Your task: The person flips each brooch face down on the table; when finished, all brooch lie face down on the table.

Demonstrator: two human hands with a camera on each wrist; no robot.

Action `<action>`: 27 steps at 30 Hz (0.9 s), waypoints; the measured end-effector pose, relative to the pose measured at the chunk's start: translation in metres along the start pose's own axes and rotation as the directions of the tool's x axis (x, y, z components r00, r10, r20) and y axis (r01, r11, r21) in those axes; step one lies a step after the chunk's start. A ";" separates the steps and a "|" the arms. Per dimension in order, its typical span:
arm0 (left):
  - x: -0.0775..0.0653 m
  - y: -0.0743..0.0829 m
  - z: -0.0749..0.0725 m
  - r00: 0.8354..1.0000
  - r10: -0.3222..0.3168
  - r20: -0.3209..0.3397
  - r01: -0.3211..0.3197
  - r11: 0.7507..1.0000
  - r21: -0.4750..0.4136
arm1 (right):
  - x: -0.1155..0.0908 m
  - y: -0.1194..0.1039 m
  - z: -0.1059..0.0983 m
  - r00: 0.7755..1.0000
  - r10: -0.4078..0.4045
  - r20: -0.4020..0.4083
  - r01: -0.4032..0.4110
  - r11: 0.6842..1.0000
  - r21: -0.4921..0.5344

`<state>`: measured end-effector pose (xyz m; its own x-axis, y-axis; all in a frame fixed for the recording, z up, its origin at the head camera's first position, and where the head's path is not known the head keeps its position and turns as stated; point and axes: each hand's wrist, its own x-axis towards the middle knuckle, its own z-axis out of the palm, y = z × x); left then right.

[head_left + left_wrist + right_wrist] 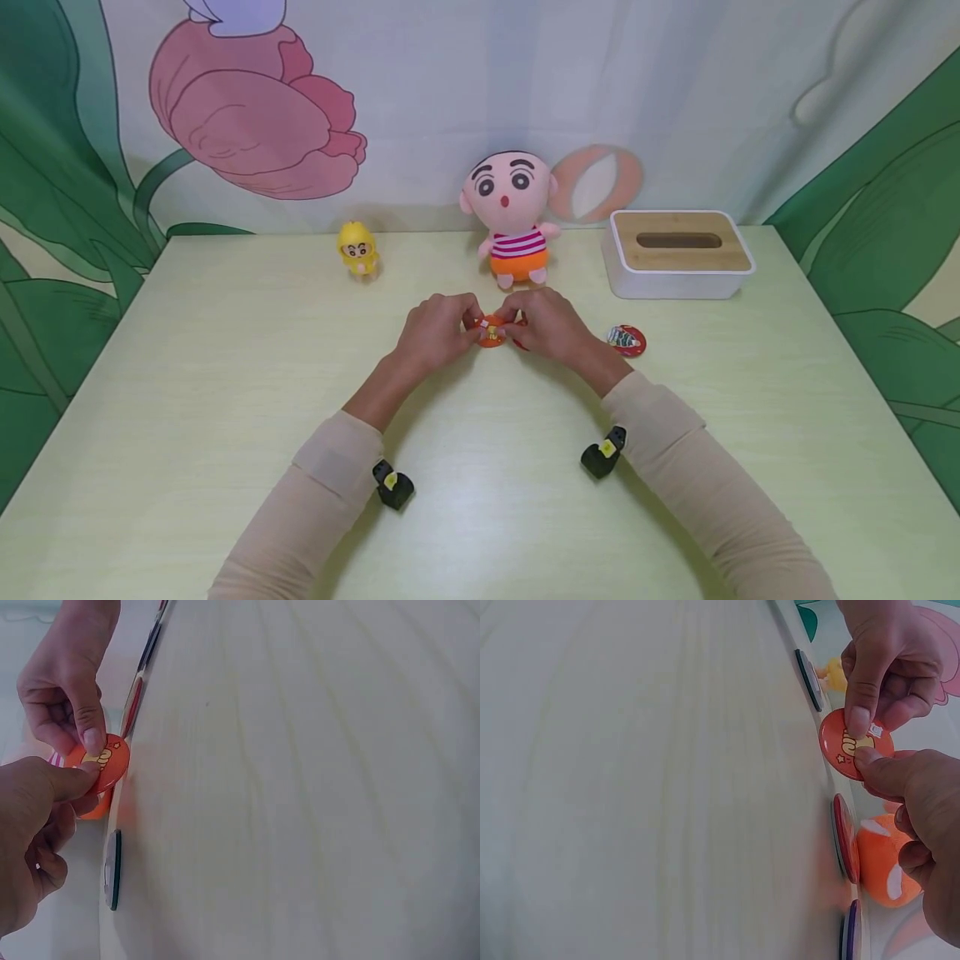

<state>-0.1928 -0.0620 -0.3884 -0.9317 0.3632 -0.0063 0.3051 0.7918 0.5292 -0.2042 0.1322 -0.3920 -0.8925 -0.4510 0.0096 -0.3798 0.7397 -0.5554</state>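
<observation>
Both hands hold one shiny orange-red round disc (491, 332) with a yellow cartoon print, near the middle of the table. My left hand (435, 333) pinches its left side, and my right hand (550, 327) pinches its right side. Thumbs lie on the printed face in both wrist views. Under the right hand, part of a red disc (521, 340) shows; the right wrist view has this red disc (845, 838) on the tabletop. A dark-edged disc (112, 870) lies below the left hand, hidden by that hand in the head view.
Another red disc (628, 340) with a white and green print lies by the right forearm. Behind the hands sits a plush doll (513, 217) in a striped top. A yellow figurine (358, 248) stands left, a wood-topped tissue box (678, 254) right. A printed curtain (450, 100) hangs behind.
</observation>
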 end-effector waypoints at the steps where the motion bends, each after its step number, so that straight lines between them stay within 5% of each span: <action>1: 0.000 0.000 0.000 1.000 0.002 -0.004 -0.002 1.000 -0.001 | 0.000 0.000 0.000 1.000 -0.004 -0.004 0.004 1.000 0.000; 17: -0.005 -0.003 0.001 0.993 0.073 -0.094 -0.072 0.997 0.017 | 0.000 -0.001 0.000 0.997 -0.046 -0.057 0.045 0.999 -0.011; 27: -0.005 -0.004 -0.001 0.998 0.043 -0.042 -0.045 0.997 -0.054 | -0.003 -0.002 -0.001 0.998 -0.040 -0.056 0.040 0.999 0.009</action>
<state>-0.1890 -0.0674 -0.3895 -0.9251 0.3760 0.0519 0.3357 0.7467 0.5742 -0.2009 0.1324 -0.3900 -0.8888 -0.4515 0.0781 -0.4134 0.7166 -0.5618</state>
